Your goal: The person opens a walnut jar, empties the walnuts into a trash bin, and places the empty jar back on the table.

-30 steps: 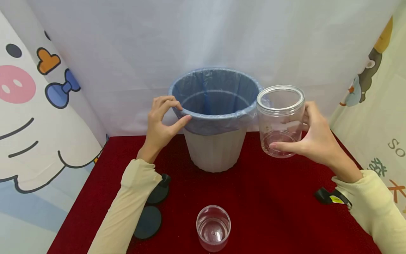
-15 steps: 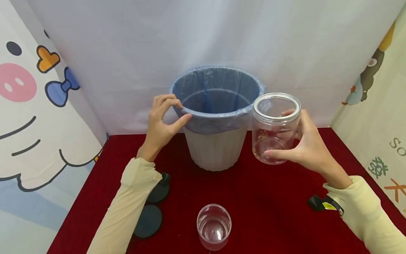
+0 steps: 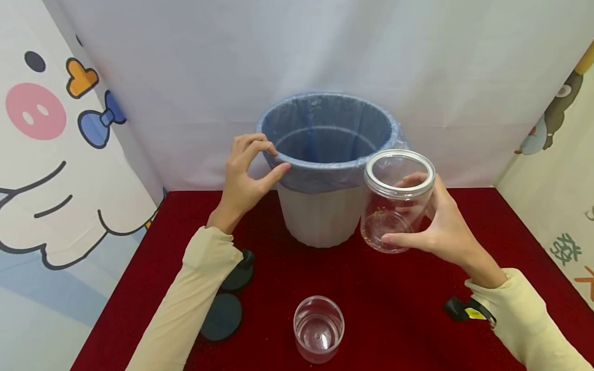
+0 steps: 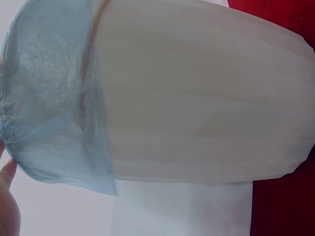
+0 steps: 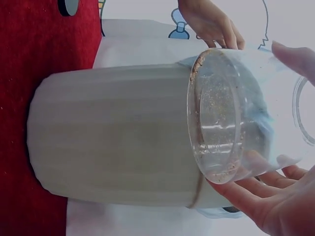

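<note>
My right hand (image 3: 443, 226) holds a clear plastic jar (image 3: 394, 219) in the air, in front of the trash can's right side. The jar stands nearly upright, its ring-shaped rim up and without a lid. Brownish crumbs (image 5: 198, 64) cling around its bottom in the right wrist view. My left hand (image 3: 242, 180) grips the near left rim of the white trash can (image 3: 315, 219), thumb on the outside and fingers bent at the edge. A blue plastic liner (image 3: 320, 179) folds over that rim. In the left wrist view only bits of the fingers show.
A clear cup (image 3: 318, 330) stands near the front of the red-covered table (image 3: 385, 314). Two dark round discs (image 3: 221, 317) lie beside my left forearm, one partly hidden by it. A white cloth backdrop (image 3: 209, 62) hangs behind, with printed cartoon panels at both sides.
The jar in my right hand has come down and slightly toward me, and crumbs in it show more clearly. My left hand keeps its place on the rim. The head view has shifted slightly.
</note>
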A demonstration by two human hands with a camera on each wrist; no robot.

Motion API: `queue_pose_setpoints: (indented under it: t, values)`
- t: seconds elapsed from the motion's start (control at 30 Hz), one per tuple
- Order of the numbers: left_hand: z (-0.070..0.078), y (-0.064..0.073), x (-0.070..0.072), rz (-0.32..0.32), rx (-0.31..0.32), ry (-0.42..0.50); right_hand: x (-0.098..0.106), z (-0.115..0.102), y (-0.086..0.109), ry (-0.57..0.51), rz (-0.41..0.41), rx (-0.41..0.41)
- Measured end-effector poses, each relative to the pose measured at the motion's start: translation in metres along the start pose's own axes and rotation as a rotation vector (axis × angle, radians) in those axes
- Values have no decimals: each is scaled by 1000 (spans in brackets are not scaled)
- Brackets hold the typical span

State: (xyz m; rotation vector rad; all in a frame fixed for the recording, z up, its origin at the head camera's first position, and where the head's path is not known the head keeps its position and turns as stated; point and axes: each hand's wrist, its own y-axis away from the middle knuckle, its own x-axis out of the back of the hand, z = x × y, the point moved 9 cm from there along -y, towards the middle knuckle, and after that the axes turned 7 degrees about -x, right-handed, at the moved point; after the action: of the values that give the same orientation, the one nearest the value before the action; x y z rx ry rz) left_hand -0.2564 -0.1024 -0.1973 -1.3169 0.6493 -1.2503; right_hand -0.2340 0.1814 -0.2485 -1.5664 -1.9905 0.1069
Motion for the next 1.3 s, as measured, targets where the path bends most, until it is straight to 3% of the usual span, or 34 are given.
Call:
queue_pose_setpoints:
  t: [0.17,0.47,0.67,0.9,1.3]
  values:
    - [-21,10,-4,-8,-9,-21,-12,5,2,-41,-33,10]
    - [3,-1,0,-25,17,-15,-33,11,6,-112,-104,22]
    - [7,-3,-2,-35,8,-27,-43,13,7,-111,-107,22]
    - [7,-3,-4,-42,-20,-41,-58,-3,10,-85,-128,-3]
    - [7,-2,-2,-30,-33,-47,-82,10,14,-136,-209,-64]
